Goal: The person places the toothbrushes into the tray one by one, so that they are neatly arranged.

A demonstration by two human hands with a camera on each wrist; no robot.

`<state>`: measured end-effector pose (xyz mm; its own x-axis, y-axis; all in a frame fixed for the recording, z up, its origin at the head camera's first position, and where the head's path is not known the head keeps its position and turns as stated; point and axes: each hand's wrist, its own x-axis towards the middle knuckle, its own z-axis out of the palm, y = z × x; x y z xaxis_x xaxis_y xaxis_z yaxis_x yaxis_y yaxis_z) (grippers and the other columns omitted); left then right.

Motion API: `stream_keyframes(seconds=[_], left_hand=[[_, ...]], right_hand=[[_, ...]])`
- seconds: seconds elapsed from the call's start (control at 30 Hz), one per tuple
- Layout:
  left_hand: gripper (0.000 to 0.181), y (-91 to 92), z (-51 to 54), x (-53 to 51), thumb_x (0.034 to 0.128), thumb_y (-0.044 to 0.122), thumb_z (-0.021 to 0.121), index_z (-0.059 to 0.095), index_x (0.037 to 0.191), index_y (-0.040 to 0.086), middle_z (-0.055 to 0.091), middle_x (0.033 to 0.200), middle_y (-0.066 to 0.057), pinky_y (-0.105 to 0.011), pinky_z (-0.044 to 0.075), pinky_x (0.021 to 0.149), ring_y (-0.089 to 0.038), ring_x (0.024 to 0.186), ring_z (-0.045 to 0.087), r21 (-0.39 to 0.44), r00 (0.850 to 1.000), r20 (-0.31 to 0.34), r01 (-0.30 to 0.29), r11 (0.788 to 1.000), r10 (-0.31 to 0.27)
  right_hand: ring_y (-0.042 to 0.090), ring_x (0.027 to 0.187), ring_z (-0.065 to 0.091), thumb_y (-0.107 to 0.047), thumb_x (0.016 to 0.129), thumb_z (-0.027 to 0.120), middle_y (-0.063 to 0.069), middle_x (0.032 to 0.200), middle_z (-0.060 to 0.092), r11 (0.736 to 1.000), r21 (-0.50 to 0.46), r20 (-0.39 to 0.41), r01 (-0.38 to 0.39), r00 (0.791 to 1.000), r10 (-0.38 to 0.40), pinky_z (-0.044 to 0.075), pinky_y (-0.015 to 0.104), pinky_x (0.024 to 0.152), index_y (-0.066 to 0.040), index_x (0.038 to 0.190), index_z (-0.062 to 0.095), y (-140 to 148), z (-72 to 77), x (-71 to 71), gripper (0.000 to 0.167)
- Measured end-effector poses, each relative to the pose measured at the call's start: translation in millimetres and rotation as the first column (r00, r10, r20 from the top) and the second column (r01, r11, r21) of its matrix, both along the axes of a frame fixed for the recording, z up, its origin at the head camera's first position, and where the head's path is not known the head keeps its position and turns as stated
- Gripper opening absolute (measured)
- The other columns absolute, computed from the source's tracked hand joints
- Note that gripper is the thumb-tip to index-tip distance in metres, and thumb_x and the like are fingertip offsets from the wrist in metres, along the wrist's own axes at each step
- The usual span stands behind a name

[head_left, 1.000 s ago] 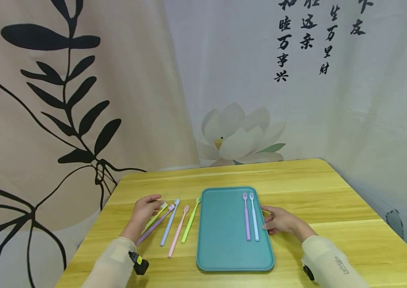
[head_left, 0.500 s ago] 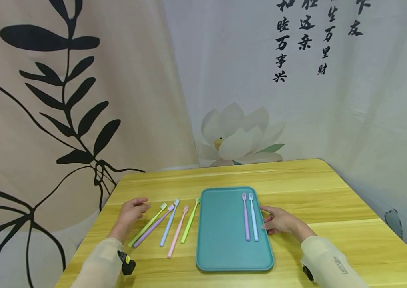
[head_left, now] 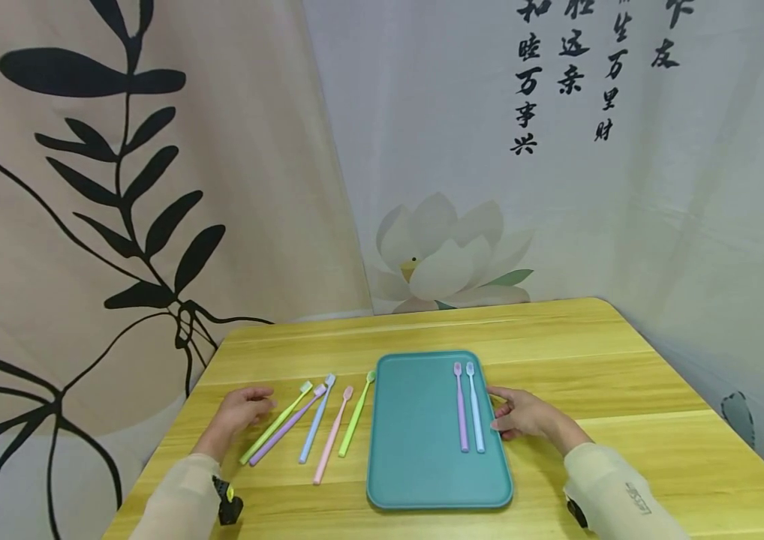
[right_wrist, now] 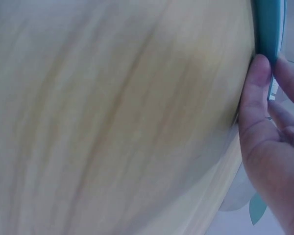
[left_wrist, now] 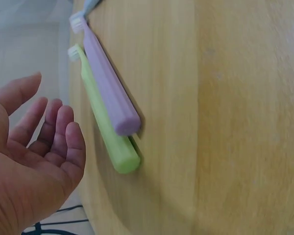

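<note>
My left hand point(head_left: 242, 411) hovers just left of the toothbrushes, palm facing them, fingers loosely bent around nothing. Nearest to it lies a yellow-green toothbrush point(left_wrist: 105, 117), with a purple toothbrush point(left_wrist: 109, 83) right beside it. Further right on the table are a blue toothbrush point(head_left: 315, 424), a pink toothbrush point(head_left: 332, 439) and a green toothbrush point(head_left: 356, 420). My right hand point(head_left: 527, 416) holds the right rim of the teal tray point(head_left: 416, 435), which shows between thumb and finger in the right wrist view. Side by side on the tray lie another purple toothbrush point(head_left: 461, 412) and a light blue toothbrush point(head_left: 476, 412).
The wooden table point(head_left: 598, 360) carries everything. Its far edge runs along a patterned curtain point(head_left: 274, 187). The tray stands between the loose toothbrushes and my right hand.
My left hand has drawn back leftward from the toothbrushes, uncovering the yellow-green one, and then come slightly closer to me. The right hand has stayed at the tray's rim.
</note>
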<state>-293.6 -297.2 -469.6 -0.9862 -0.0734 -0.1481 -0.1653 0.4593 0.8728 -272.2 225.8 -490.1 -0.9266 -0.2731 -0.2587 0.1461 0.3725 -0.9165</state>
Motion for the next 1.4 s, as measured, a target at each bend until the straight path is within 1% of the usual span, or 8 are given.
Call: stream_keyframes(seconds=[0.27, 0.43, 0.5, 0.67, 0.83, 1.0, 1.2, 1.4], left_hand=[[0.044, -4.4, -6.7, 1.0, 0.0952, 0.013, 0.065, 0.056, 0.133, -0.007, 0.065, 0.116, -0.014, -0.037, 0.052, 0.079, -0.024, 0.093, 0.059, -0.008, 1.0, 0.018, 0.021, 1.0, -0.021], [0.043, -6.9, -10.9, 2.4, 0.0956, 0.013, 0.064, 0.056, 0.133, -0.007, 0.066, 0.111, -0.014, -0.035, 0.052, 0.077, -0.023, 0.091, 0.06, -0.022, 0.999, 0.035, 0.033, 0.999, -0.033], [0.044, -8.2, -12.6, 3.0, 0.0958, 0.014, 0.064, 0.055, 0.133, -0.008, 0.066, 0.113, -0.014, -0.034, 0.052, 0.077, -0.022, 0.092, 0.06, -0.035, 0.999, 0.034, 0.044, 0.998, -0.043], [0.045, -10.0, -16.4, 3.9, 0.0937, 0.014, 0.068, 0.057, 0.131, -0.009, 0.066, 0.114, -0.013, -0.033, 0.051, 0.077, -0.021, 0.093, 0.061, -0.021, 0.998, 0.026, 0.05, 0.999, -0.049], [0.045, -11.1, -19.2, 5.5, 0.0921, 0.013, 0.07, 0.057, 0.129, -0.01, 0.066, 0.115, -0.015, -0.034, 0.05, 0.077, -0.022, 0.094, 0.061, -0.02, 0.997, 0.019, 0.075, 0.997, -0.074], [0.043, -12.2, -23.1, 3.7, 0.0924, 0.013, 0.07, 0.059, 0.128, -0.009, 0.065, 0.118, -0.017, -0.036, 0.05, 0.078, -0.022, 0.096, 0.061, -0.023, 0.997, 0.018, 0.081, 0.996, -0.08], [0.043, -11.6, -25.0, 2.4, 0.0928, 0.014, 0.07, 0.06, 0.127, -0.009, 0.064, 0.121, -0.019, -0.041, 0.051, 0.083, -0.024, 0.101, 0.061, -0.054, 0.995, 0.018, 0.104, 0.993, -0.103], [0.041, -11.0, -26.1, 3.5, 0.0932, 0.014, 0.069, 0.061, 0.127, -0.008, 0.064, 0.122, -0.019, -0.044, 0.05, 0.085, -0.027, 0.105, 0.06, -0.068, 0.995, 0.025, 0.101, 0.993, -0.1]], right_hand=[[0.022, 0.078, 0.059, 0.011, 0.086, 0.068, 0.015, 0.093, 0.055, 1.0, 0.008, 0.004, 0.003, 1.0, -0.003, 0.057, 0.038, 0.07, 0.008, 0.152, 0.026, 0, -1.0, -0.8, 0.078], [0.023, 0.078, 0.059, 0.01, 0.087, 0.068, 0.016, 0.094, 0.055, 1.0, 0.013, 0.009, 0.0, 1.0, 0.0, 0.057, 0.039, 0.071, 0.007, 0.152, 0.026, 0, -0.8, -0.1, 0.078], [0.023, 0.078, 0.059, 0.01, 0.087, 0.068, 0.016, 0.094, 0.055, 1.0, 0.016, 0.007, -0.003, 1.0, 0.003, 0.057, 0.039, 0.071, 0.007, 0.152, 0.026, 0, -0.6, 0.0, 0.078], [0.023, 0.079, 0.059, 0.01, 0.087, 0.068, 0.016, 0.094, 0.054, 1.0, 0.019, 0.008, -0.001, 1.0, 0.001, 0.057, 0.039, 0.071, 0.007, 0.152, 0.026, 0, -1.0, -0.4, 0.078], [0.023, 0.08, 0.059, 0.01, 0.087, 0.067, 0.016, 0.095, 0.055, 1.0, 0.019, 0.016, -0.007, 1.0, 0.006, 0.057, 0.038, 0.071, 0.006, 0.153, 0.026, 0, -0.2, -0.5, 0.078], [0.023, 0.08, 0.059, 0.01, 0.088, 0.067, 0.016, 0.095, 0.055, 1.0, 0.015, 0.015, -0.009, 1.0, 0.008, 0.057, 0.038, 0.071, 0.006, 0.153, 0.025, 0, 0.2, -0.5, 0.078], [0.023, 0.079, 0.059, 0.01, 0.087, 0.067, 0.015, 0.093, 0.055, 1.0, 0.011, 0.006, -0.004, 1.0, 0.004, 0.057, 0.038, 0.07, 0.006, 0.153, 0.026, 1, -1.3, -0.6, 0.078], [0.023, 0.079, 0.058, 0.01, 0.087, 0.067, 0.016, 0.093, 0.055, 1.0, 0.0, 0.009, -0.017, 1.0, 0.017, 0.057, 0.038, 0.071, 0.007, 0.153, 0.024, 1, -3.1, -0.2, 0.078]])
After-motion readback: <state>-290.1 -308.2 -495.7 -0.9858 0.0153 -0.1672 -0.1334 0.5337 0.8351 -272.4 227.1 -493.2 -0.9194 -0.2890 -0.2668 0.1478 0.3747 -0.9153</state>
